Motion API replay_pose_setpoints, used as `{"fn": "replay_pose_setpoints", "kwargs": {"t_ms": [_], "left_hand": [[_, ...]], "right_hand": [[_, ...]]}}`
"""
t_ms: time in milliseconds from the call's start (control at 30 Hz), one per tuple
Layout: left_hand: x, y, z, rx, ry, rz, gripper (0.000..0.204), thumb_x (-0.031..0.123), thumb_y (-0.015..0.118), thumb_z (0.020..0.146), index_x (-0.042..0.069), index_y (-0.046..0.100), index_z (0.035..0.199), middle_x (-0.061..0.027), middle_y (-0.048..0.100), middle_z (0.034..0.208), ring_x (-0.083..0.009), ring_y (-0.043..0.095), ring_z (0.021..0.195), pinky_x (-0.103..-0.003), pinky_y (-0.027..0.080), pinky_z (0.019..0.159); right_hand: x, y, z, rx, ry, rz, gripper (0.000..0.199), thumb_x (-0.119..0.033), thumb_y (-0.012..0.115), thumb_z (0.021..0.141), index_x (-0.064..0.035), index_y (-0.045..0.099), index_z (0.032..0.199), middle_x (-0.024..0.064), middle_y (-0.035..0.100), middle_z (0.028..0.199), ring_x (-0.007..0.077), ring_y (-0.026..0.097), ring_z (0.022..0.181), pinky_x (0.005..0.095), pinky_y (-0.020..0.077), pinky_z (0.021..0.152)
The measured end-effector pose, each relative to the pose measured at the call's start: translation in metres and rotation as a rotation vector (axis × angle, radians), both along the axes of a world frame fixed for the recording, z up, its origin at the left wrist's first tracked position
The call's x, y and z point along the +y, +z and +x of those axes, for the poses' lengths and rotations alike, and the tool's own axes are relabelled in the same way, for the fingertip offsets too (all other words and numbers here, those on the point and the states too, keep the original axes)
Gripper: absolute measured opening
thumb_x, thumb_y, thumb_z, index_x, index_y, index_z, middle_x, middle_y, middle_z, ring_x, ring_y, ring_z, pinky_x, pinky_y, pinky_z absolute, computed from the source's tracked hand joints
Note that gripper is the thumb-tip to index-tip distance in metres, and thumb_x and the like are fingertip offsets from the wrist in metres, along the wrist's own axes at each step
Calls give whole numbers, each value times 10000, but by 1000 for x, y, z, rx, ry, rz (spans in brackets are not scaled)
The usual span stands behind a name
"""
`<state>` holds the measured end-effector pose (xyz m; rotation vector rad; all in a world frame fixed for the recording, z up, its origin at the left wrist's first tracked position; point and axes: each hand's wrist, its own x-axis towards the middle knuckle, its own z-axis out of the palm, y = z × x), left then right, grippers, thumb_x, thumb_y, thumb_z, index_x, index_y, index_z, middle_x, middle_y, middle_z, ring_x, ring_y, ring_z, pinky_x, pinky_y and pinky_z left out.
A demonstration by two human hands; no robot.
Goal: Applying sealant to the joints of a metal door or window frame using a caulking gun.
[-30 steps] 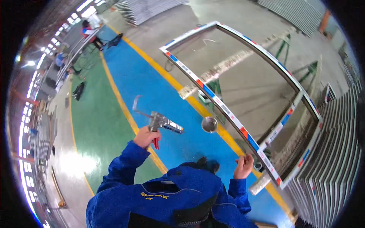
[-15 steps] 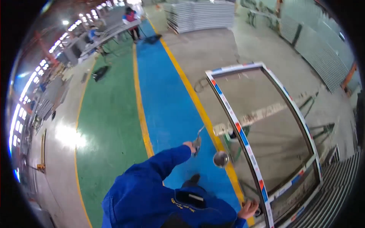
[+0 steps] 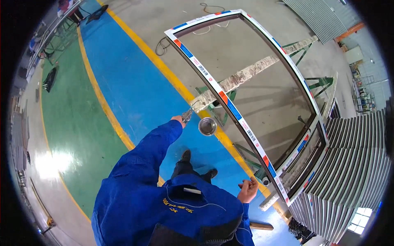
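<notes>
My left hand (image 3: 178,119) is closed round a silvery metal hand tool (image 3: 187,115) whose exact kind I cannot make out. The tool points at the near end of a paint-stained beam (image 3: 202,101). Close to it is a round metal bowl (image 3: 207,126); what holds the bowl up is hidden. My right hand (image 3: 248,190) has its fingers curled in, beside the lower left corner of a large frame (image 3: 236,111); anything in the fingers is too small to see. The frame has a curved top, a crossbar and printed white, red and blue film, and lies across the beam.
Green trestle legs (image 3: 321,84) stand under the beam. Stacked grey profiles (image 3: 355,151) lie at the right. A second beam end (image 3: 269,202) juts out near my right hand. A yellow line (image 3: 164,70) borders the blue walkway. A person (image 3: 76,14) stands far left.
The view has swung right and down. My left hand's tool has come up to the beam end. My right hand has drawn away from the frame's lower side.
</notes>
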<state>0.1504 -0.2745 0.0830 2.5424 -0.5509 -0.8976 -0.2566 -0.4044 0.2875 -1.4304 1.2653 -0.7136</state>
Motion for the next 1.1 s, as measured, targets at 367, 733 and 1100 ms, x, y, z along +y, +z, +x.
{"fn": "replay_pose_setpoints", "kwargs": {"t_ms": [367,733,1100], "left_hand": [[-12,-32,5,36,-4,33,388,311,621,750,58,566,1039,-231,628,954,-408,601,909,-480,493,787],[21,-29,-38,-38,272,44,327,271,575,812,108,553,1094,-179,633,991,-386,603,918,-485,487,778],[166,-136,-262,217,504,370,342,263,586,809,90,578,1104,-151,609,1095,-334,576,1038,-460,442,880]], "right_hand": [[4,-17,18,84,-9,119,306,-40,551,866,47,451,1142,105,593,837,122,578,632,245,501,585],[-26,-124,33,161,285,563,350,-61,596,821,32,465,1132,108,610,822,145,587,570,244,484,517],[-52,-293,82,214,310,1128,158,-144,580,870,-101,530,1013,78,606,801,164,589,595,301,476,492]]}}
